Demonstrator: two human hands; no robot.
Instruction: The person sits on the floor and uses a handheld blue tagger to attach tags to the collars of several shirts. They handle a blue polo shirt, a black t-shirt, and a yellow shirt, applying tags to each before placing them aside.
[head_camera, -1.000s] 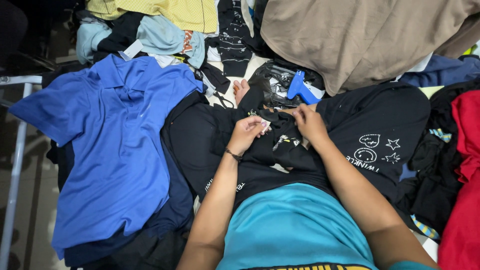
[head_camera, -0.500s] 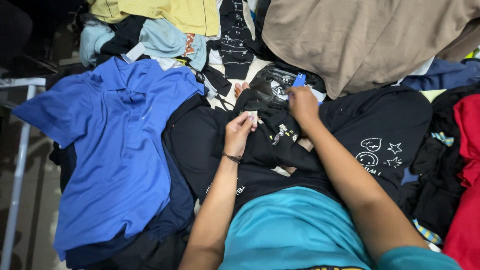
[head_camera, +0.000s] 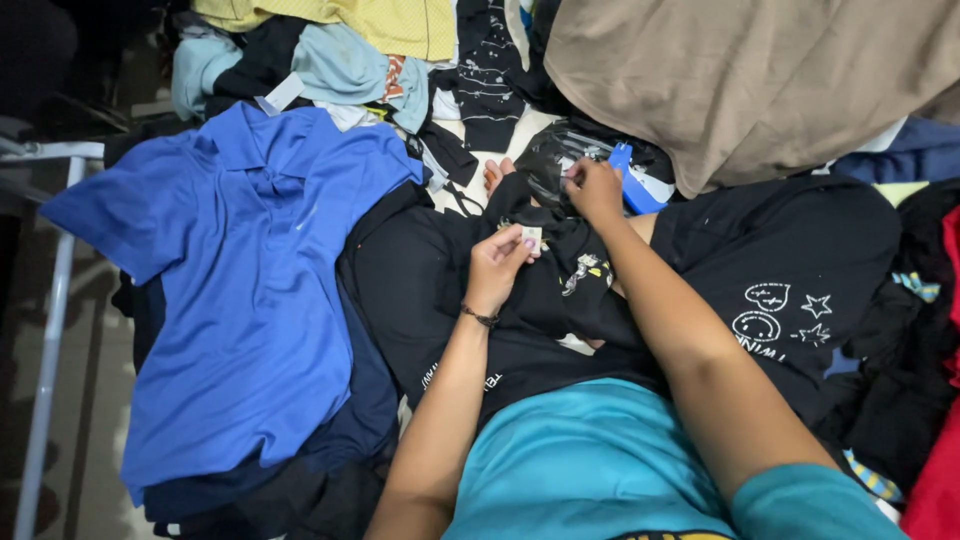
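A black garment (head_camera: 545, 290) with small printed patches lies bunched across my lap. My left hand (head_camera: 500, 265) pinches a small pale tag on its fabric. My right hand (head_camera: 594, 188) is stretched farther out, its fingers closed on the edge of a black plastic bag (head_camera: 560, 160) beside a blue tool (head_camera: 630, 180). Whether the right hand also holds something small I cannot tell. A second black garment (head_camera: 790, 270) with white doodle prints lies to the right.
A blue polo shirt (head_camera: 240, 290) is spread flat on the left over darker clothes. A tan cloth (head_camera: 760, 80), a yellow garment (head_camera: 400, 20) and light blue clothes (head_camera: 330, 60) pile at the back. Red fabric (head_camera: 940, 480) sits at the right edge; a metal rail (head_camera: 50, 330) at the left.
My right hand has moved away from the tag and reached up to the black bag by the blue tool. My left hand stays on the tag.
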